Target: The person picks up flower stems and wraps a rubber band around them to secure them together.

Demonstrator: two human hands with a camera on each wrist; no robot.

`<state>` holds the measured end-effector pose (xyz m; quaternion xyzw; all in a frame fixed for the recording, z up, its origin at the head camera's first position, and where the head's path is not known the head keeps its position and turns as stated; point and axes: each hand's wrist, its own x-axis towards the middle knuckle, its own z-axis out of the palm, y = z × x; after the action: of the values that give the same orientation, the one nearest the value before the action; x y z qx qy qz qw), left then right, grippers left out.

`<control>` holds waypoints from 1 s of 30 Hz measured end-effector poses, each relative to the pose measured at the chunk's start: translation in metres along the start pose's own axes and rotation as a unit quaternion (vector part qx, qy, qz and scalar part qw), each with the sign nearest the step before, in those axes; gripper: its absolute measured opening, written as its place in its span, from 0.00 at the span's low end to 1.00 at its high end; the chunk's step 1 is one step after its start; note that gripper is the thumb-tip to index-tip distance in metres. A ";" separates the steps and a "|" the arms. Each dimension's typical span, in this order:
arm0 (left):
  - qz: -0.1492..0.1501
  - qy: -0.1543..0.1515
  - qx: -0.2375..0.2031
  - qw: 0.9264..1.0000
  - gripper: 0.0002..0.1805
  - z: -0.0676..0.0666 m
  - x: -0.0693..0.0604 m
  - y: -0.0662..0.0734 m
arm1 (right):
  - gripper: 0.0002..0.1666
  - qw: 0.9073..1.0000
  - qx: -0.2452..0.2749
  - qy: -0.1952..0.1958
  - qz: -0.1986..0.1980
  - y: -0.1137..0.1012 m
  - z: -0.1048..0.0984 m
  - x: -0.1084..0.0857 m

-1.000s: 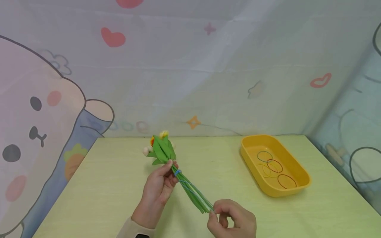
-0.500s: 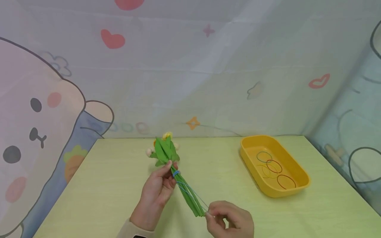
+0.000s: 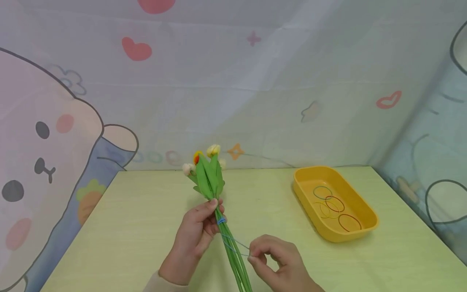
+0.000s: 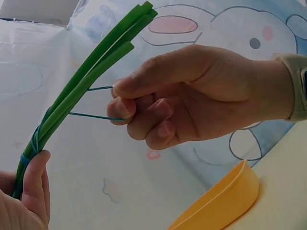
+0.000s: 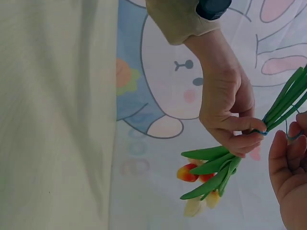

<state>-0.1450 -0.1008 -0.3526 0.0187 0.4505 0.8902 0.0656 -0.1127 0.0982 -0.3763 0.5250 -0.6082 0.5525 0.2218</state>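
My left hand (image 3: 195, 231) grips a bunch of tulips (image 3: 209, 174) just below the leaves. Red-orange, yellow and white blooms point up and away, and the green stems (image 5: 288, 98) run down toward me. A blue rubber band (image 3: 221, 220) is wound tightly round the stems beside the left hand's fingers. Its free loop is stretched out sideways to my right hand (image 3: 279, 261), which pinches the loop's end between thumb and fingers. In the left wrist view, two strands of the rubber band (image 4: 98, 88) reach from the stems to the right hand (image 4: 177, 96).
A yellow tray (image 3: 317, 223) stands at the right of the pale table (image 3: 124, 227), with several loose rubber bands (image 3: 335, 204) in red, yellow and green inside it. Behind the table hangs a printed cloth (image 3: 219, 81).
The tulips have swung more upright, with their blooms rising. My right hand has moved slightly up, and the loop, earlier drawn down along the stems toward their ends, is now pulled sideways from them.
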 end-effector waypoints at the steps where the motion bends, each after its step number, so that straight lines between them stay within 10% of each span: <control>1: 0.006 -0.013 0.007 1.000 0.14 0.000 -0.001 -0.001 | 0.04 1.000 0.000 -0.006 -0.005 0.000 -0.001 0.002; 17: 0.063 -0.144 0.118 0.980 0.10 0.009 -0.009 -0.009 | 0.03 0.997 -0.062 -0.044 0.006 0.004 -0.005 0.007; 30: 0.003 -0.176 0.162 0.971 0.23 0.004 -0.004 -0.024 | 0.06 0.992 0.022 -0.046 0.113 0.033 -0.010 -0.014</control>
<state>-0.1379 -0.0846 -0.3693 0.1872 0.5700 0.7882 0.1370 -0.1399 0.1074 -0.3996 0.4826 -0.6609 0.5626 0.1178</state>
